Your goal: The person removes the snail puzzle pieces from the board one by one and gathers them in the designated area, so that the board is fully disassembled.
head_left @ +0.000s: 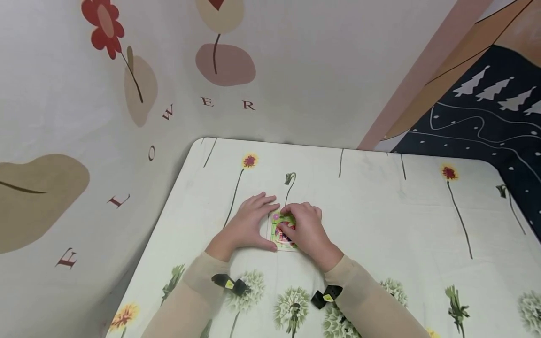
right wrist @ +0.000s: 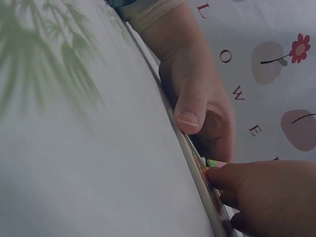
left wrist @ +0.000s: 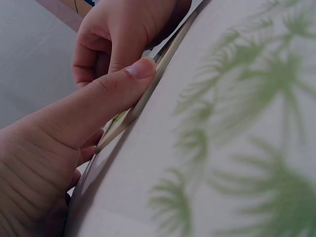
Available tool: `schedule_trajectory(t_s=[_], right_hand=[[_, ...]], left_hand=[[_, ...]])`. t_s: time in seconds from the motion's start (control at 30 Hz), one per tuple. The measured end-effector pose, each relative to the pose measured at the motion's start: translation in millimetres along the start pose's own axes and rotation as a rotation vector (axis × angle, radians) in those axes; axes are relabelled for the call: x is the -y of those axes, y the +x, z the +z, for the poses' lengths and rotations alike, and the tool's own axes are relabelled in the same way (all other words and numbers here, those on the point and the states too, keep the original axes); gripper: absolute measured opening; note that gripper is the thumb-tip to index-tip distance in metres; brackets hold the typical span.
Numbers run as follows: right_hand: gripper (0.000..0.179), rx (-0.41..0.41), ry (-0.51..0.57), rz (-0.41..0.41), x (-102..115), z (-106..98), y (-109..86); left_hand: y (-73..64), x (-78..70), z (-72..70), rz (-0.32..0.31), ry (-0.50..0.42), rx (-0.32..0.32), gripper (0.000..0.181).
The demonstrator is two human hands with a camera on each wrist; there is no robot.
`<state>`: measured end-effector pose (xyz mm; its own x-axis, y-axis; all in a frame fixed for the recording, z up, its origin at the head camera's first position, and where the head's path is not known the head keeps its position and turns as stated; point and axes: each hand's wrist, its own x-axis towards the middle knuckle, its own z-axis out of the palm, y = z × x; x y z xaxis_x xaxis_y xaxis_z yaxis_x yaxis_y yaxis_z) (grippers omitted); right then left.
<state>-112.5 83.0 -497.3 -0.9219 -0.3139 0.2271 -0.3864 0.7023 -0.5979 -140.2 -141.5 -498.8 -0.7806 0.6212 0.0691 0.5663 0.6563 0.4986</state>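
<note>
A small jigsaw puzzle board (head_left: 274, 237), green with a red and pink picture, lies flat on the table. My left hand (head_left: 249, 223) steadies its left side: the thumb presses along the near edge, and the fingers stretch out, spread, by the far corner. Over the right part of the board, my right hand (head_left: 306, 230) bends its thumb and index finger around a green and pink puzzle piece (right wrist: 215, 163), which tilts up from the board in the right wrist view. The right hand hides much of the picture.
A white cloth (head_left: 380, 225) printed with flowers and dandelions covers the table. Behind it and on the left hangs a pale curtain (head_left: 304, 94) with letters and flower shapes. Dark fabric with white trees (head_left: 486, 117) hangs at the right.
</note>
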Motion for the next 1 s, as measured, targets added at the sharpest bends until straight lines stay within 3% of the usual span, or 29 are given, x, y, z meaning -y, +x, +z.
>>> schedule_trajectory(t_s=[0.37,1.0], right_hand=[[0.034,-0.059,0.092,-0.113,-5,4,-2.0],[0.032,-0.13,0.071,-0.121,-13,-3,-4.7]], left_hand=[[-0.1,1.9,1.4,0.004,0.002,-0.006,0.116],[0.5,1.0,1.4,-0.046,0.077,0.029,0.12]])
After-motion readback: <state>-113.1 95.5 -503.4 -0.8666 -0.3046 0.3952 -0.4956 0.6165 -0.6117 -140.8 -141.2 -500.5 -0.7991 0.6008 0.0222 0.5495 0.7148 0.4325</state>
